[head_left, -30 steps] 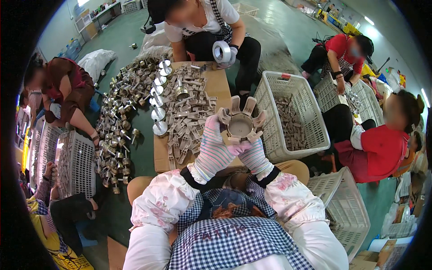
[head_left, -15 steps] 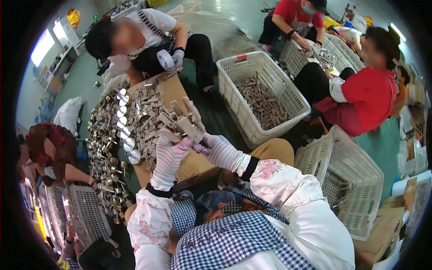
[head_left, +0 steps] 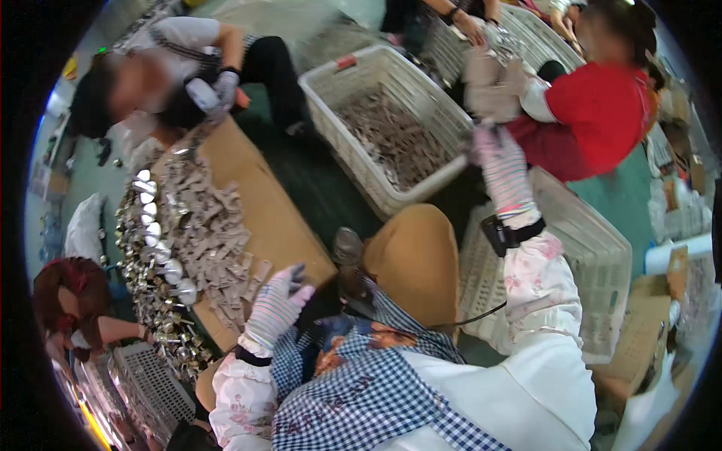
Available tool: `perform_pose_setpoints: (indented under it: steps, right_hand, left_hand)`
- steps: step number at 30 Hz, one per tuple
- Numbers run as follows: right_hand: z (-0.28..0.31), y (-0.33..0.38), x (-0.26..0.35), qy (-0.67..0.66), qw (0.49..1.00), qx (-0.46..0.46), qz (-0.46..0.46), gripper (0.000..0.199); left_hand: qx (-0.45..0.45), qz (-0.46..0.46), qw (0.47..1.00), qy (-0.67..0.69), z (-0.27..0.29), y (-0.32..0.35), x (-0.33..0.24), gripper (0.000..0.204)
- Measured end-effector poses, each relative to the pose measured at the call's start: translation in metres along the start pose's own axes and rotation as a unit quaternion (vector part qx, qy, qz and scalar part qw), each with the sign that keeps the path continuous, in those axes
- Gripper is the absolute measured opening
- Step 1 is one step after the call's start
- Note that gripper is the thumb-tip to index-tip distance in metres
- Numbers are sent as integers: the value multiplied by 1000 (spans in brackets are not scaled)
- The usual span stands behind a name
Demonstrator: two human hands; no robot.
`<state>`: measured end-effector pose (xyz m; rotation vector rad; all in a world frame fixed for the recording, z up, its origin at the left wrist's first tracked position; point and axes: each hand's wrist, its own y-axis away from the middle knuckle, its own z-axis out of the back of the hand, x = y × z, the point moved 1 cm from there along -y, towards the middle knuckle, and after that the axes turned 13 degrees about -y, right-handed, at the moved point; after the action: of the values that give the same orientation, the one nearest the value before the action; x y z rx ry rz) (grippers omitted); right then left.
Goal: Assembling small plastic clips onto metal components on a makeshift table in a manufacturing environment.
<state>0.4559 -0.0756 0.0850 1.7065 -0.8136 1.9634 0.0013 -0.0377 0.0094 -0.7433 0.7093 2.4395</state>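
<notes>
Right hand, striped glove, raised over the white basket of grey metal pieces; whether it grips anything cannot be told. Left hand, fingers loosely apart, empty, beside the board's grey pieces. Pieces likely stiff, light, sharp-edged; pinch by flat ends.

the hands have parted: right hand reaches out rightward, left hand dropped near the board.

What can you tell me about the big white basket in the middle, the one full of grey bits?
The white plastic basket is rectangular, with slotted lattice walls, a thick rim and a small red tag at one corner. It sits on the dark green floor beside the low cardboard-covered table, heaped partway with small grey metal pieces. No hand touches it.
</notes>
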Motion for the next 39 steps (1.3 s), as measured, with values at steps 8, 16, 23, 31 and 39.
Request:
perform_pose_setpoints:
  steps: [8,16,23,31,39]
  right_hand:
    - [311,133,-124,-110,948,-269,-131,35]
    - [328,219,-333,365,837,-45,-406,33]
    - [316,207,-313,461,807,-22,-369,39]
    - [285,92,-170,283,930,-233,7,53]
    - [4,32,-3,142,955,63,251,60]
  left_hand:
    - [-3,64,998,-20,-11,-18,-6,50]
    - [-73,-2,971,-228,-38,-2,-19,51]
    - [-93,-21,971,-218,-46,9,-23,55]
    - [-105,-66,958,-258,-60,25,-12,57]
    - [-128,-87,960,-234,-61,39,-6,55]
